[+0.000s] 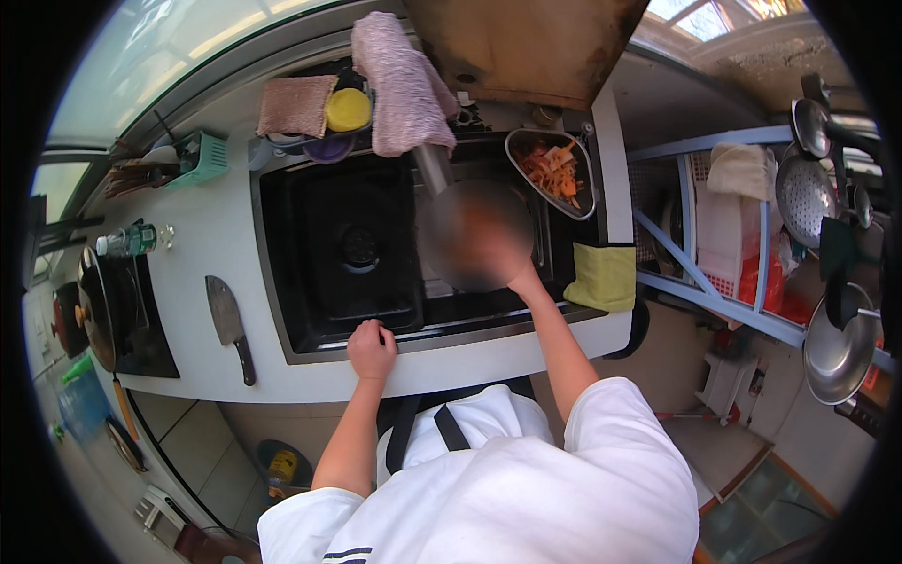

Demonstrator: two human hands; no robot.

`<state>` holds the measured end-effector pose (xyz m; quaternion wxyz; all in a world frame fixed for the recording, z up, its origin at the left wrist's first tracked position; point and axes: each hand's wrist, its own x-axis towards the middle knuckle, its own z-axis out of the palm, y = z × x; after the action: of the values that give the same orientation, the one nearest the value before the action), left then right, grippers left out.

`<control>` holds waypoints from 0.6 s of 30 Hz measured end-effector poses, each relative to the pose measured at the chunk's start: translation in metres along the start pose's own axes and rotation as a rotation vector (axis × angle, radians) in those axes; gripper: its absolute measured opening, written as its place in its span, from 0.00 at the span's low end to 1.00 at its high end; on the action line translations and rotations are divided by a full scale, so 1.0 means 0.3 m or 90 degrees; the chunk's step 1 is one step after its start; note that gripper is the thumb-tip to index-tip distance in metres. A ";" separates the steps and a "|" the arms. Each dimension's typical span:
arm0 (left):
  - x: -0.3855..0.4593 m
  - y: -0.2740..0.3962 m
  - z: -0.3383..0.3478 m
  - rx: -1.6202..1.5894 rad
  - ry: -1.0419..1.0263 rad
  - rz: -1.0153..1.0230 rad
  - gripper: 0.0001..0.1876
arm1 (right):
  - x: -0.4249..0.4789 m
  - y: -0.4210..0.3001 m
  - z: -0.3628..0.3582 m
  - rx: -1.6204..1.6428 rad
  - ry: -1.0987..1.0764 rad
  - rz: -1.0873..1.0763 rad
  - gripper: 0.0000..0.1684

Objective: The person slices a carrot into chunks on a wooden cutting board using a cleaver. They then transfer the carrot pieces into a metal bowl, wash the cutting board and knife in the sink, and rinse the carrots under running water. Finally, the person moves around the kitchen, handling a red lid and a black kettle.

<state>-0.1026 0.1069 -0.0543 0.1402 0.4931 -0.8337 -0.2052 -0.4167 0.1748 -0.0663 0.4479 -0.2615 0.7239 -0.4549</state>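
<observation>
My left hand rests on the front rim of a black double sink, its fingers curled and holding nothing I can see. My right hand reaches over the right-hand basin, where a round blurred patch covers most of it. Something orange shows faintly inside that blur, but its shape and whether I grip it are hidden. A faucet spout comes down to the patch, with a pink towel draped over its upper part. Behind my right hand, a triangular drain basket holds orange and pale vegetable peelings.
A cleaver lies on the white counter left of the sink. Past it are a plastic bottle and a lidded pot. A yellow-green cloth hangs at the sink's right edge. Pans and ladles hang at far right.
</observation>
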 end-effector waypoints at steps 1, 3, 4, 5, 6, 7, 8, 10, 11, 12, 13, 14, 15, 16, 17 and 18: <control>-0.005 0.001 -0.003 -0.001 0.005 -0.004 0.02 | 0.001 -0.025 0.031 0.157 -0.029 0.063 0.17; -0.007 0.002 -0.007 0.005 0.004 -0.003 0.03 | -0.003 -0.063 0.082 0.318 -0.056 0.104 0.21; -0.004 0.002 -0.009 0.008 0.002 0.001 0.03 | -0.004 -0.076 0.099 0.358 -0.047 0.169 0.24; -0.003 0.004 -0.011 0.012 0.005 0.001 0.03 | -0.005 -0.088 0.113 0.397 -0.039 0.235 0.26; -0.003 0.007 -0.009 0.015 0.005 0.002 0.03 | -0.010 -0.096 0.121 0.437 -0.047 0.249 0.27; -0.002 0.007 -0.010 0.018 0.006 0.004 0.04 | -0.020 -0.103 0.129 0.456 -0.043 0.263 0.27; 0.000 0.005 -0.012 0.016 0.002 0.001 0.04 | -0.034 -0.110 0.137 0.476 -0.039 0.277 0.27; -0.007 -0.002 -0.005 0.015 0.001 -0.002 0.04 | -0.080 -0.197 0.151 0.495 -0.012 0.320 0.23; -0.009 -0.005 -0.002 0.015 0.000 -0.004 0.04 | -0.090 -0.196 0.153 0.522 -0.002 0.340 0.19; -0.009 -0.004 -0.004 0.015 0.000 -0.004 0.04 | -0.105 -0.192 0.144 0.552 0.012 0.359 0.15; -0.008 -0.003 -0.005 0.015 0.001 -0.003 0.04 | -0.118 -0.187 0.134 0.582 0.026 0.379 0.11; -0.007 -0.001 -0.006 0.016 0.001 -0.002 0.04 | -0.127 -0.178 0.123 0.608 0.024 0.385 0.10; -0.007 -0.002 -0.006 0.014 0.001 -0.001 0.04 | -0.133 -0.166 0.113 0.635 0.022 0.391 0.09; -0.007 -0.003 -0.005 0.012 0.001 0.001 0.04 | -0.140 -0.155 0.104 0.663 0.019 0.396 0.08; -0.007 -0.003 -0.005 0.010 0.001 0.003 0.04 | -0.149 -0.144 0.094 0.673 0.019 0.397 0.08; -0.005 -0.002 -0.007 0.007 0.000 0.001 0.04 | -0.159 -0.139 0.086 0.683 0.019 0.398 0.08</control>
<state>-0.1004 0.1074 -0.0528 0.1373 0.4935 -0.8351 -0.2007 -0.3730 0.1828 -0.0142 0.6188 0.2306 0.4431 -0.6063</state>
